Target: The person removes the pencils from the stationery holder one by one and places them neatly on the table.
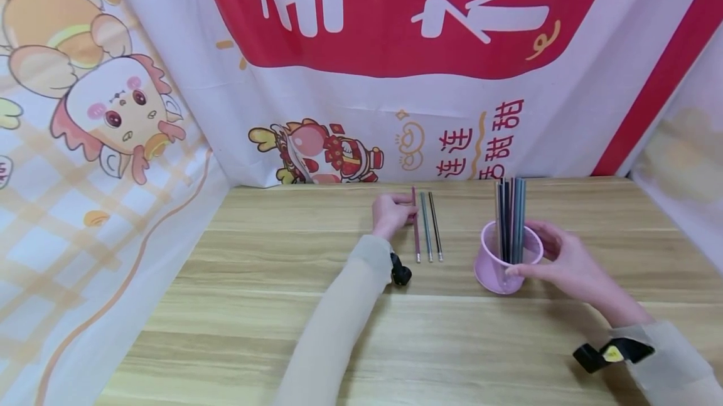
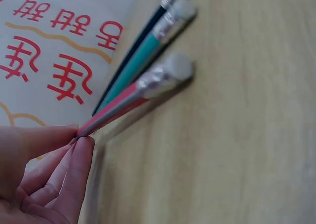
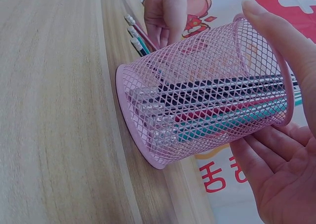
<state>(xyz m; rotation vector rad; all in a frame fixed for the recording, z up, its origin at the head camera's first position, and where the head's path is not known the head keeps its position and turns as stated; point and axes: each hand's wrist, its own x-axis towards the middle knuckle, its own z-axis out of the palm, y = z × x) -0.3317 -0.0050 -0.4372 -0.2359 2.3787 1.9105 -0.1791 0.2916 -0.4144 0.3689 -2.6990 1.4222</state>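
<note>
My left hand [image 1: 391, 214] pinches a red pencil [image 1: 417, 233] between thumb and fingertips, well away from its white eraser end. In the left wrist view this red pencil [image 2: 118, 105] slants up from the fingertips, its metal ferrule nearest the camera. Just to its right lie a teal pencil [image 1: 426, 227] and a black pencil [image 1: 435, 227], roughly parallel, erasers toward me. My right hand [image 1: 565, 261] grips a pink mesh pencil cup [image 1: 491, 274] near the rim, thumb on the near side and fingers on the far side. Several pencils [image 3: 222, 93] stand inside, eraser ends down.
The wood-grain table [image 1: 429, 343] runs back to a hanging white cloth [image 1: 226, 117] with red print. Another patterned cloth [image 1: 73, 218] hangs along the left side. Dark straps with small devices sit on both wrists.
</note>
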